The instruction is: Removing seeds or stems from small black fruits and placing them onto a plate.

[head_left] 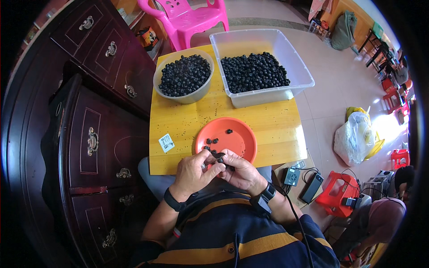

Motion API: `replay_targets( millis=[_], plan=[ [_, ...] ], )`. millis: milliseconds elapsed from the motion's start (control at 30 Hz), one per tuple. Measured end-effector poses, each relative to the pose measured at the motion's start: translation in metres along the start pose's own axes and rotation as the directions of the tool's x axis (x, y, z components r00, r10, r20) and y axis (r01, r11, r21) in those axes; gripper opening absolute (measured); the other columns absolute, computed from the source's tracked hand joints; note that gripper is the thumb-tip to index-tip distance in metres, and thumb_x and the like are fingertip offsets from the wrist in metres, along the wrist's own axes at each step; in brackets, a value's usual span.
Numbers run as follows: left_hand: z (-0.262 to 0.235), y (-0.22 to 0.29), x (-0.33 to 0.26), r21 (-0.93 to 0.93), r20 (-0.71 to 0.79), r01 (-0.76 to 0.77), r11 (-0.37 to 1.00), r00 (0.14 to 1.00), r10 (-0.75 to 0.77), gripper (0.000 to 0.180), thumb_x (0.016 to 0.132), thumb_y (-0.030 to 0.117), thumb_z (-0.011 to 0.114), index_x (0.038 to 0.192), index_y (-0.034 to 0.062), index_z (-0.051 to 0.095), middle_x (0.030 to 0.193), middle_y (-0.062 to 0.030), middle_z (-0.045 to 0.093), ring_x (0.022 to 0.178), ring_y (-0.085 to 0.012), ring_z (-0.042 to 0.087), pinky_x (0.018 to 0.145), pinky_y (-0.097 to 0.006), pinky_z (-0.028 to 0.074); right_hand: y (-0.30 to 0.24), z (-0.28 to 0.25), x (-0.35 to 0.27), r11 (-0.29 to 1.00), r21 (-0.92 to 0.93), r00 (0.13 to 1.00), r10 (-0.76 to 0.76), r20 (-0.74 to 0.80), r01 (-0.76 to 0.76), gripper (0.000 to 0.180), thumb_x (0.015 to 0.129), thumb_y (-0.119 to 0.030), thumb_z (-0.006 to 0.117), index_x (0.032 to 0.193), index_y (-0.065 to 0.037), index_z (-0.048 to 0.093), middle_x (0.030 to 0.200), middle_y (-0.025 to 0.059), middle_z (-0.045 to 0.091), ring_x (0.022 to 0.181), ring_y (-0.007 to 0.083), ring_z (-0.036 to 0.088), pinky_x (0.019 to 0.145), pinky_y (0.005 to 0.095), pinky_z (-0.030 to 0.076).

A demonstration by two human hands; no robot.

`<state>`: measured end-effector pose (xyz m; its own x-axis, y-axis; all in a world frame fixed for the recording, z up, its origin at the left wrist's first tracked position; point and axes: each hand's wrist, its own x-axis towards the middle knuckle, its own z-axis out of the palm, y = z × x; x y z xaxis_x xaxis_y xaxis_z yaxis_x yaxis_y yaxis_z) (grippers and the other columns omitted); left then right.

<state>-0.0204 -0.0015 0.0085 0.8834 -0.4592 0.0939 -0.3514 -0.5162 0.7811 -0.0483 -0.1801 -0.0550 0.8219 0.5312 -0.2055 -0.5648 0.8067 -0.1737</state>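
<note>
My left hand (196, 173) and my right hand (243, 173) meet over the near rim of a round orange-red plate (246, 129). Both have their fingers closed. Between the fingertips shows a dark, pointed, blade-like piece (218, 155); which hand grips it is hard to tell. A small black round part (220, 160) sits just below, pinched at my right fingertips and partly covered. On the plate lie several loose black round parts (229, 131), most of them near my left fingers. My fingers hide the plate's near side.
Beyond the plate stand a round tub (190, 97) and a clear rectangular bin (261, 99), both holding many black round parts. A white label (166, 143) lies on the yellow table (277, 134). Dark drawers (96, 134) border the left. A cable (297, 219) crosses my right forearm.
</note>
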Motion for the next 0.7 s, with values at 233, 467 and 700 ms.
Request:
replay_targets(
  millis=[233,467,700],
  plan=[
    [0.002,-0.006,-0.002,0.037,-0.006,-0.062,0.997,0.998,0.063,0.039,0.088,0.04,0.076,0.087,0.0031,0.064,0.069,-0.0096,0.067,0.058,-0.0217,0.066,0.054,-0.032,0.05,0.002,0.0,0.001,1.0,0.005,1.0,-0.015,0.015,0.015,0.007,0.102,-0.016,0.058,0.102,-0.009,0.059,0.1,0.005,0.066,0.082,0.0114,0.066,0.073,0.0238,0.057],
    [0.007,-0.008,-0.001,0.114,-0.002,-0.083,0.99,0.997,0.083,0.033,0.089,0.034,0.075,0.085,0.0037,0.064,0.066,-0.0093,0.066,0.058,-0.0254,0.066,0.055,-0.033,0.05,0.002,-0.009,0.002,0.997,-0.056,0.996,-0.053,0.065,0.057,0.006,0.102,-0.014,0.056,0.102,-0.009,0.06,0.099,0.004,0.066,0.083,0.0112,0.065,0.071,0.0242,0.057],
    [-0.001,0.007,0.002,0.021,-0.059,-0.09,0.996,0.994,0.091,0.024,0.087,0.024,0.074,0.094,0.0073,0.059,0.07,-0.0066,0.067,0.062,-0.0268,0.068,0.054,-0.036,0.051,0.004,-0.003,0.003,0.997,-0.07,0.999,-0.035,-0.011,0.034,0.009,0.103,-0.013,0.054,0.1,-0.008,0.061,0.095,0.003,0.066,0.083,0.0106,0.066,0.07,0.0226,0.056]
  ],
)
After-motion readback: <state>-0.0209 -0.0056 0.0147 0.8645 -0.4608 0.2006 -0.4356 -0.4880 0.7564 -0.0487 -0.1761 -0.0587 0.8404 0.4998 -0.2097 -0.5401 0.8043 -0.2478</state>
